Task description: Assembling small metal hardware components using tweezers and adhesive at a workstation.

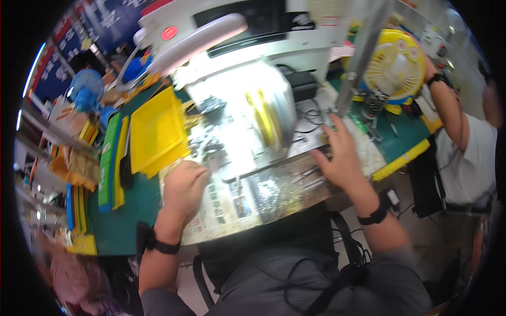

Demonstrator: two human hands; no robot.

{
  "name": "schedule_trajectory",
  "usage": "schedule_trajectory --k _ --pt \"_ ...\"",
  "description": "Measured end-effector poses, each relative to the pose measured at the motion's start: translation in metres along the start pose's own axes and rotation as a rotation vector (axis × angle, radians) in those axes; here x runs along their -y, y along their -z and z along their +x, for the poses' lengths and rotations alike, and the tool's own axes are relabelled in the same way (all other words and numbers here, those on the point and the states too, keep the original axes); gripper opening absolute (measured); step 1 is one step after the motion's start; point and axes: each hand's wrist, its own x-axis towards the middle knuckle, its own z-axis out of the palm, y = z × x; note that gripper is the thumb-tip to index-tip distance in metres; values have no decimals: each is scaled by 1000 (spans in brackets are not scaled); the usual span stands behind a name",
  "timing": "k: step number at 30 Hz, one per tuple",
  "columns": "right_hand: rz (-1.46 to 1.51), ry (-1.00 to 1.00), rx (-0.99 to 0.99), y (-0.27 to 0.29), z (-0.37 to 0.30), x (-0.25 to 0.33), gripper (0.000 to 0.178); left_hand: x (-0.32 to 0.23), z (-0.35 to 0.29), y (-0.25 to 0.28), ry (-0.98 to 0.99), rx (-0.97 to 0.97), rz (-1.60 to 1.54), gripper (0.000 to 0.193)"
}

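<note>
My left hand (184,190) rests at the near left of the lit work surface, fingers curled in. Anything inside it is hidden. My right hand (341,152) is at the right, fingers spread and apart, over the edge of a pale metal board (311,138); nothing shows in its grip. Between and beyond my hands stands a blurred, glaring round thing with yellow streaks (262,117); its kind is unclear. Small dark metal parts (208,145) lie beyond my left hand, with another dark cluster (212,105) farther back. A shiny clear sheet or bag (276,189) lies in front.
A yellow bin (158,131) stands left, beside stacked green, blue and yellow trays (109,163). A white lamp (200,42) hangs over the work, before a white machine (311,45). At right are a yellow fan (395,66) and a co-worker's arm (448,102).
</note>
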Motion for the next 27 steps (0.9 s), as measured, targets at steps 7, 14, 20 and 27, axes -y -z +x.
schedule_trajectory --k 7,14,20,27 --pt "9 15 -75 -2 -1 1 60 30 -16 2 36 -217 -40 11" --pt "100 -12 -82 0 -5 -4 57 27 -14 -12 203 -350 -131 6" --pt "108 -41 -75 4 -6 -2 55 37 -17 -12 228 -367 -167 5" --pt "89 -35 -73 -2 -5 -5 54 41 -18 -15 260 -403 -202 7"
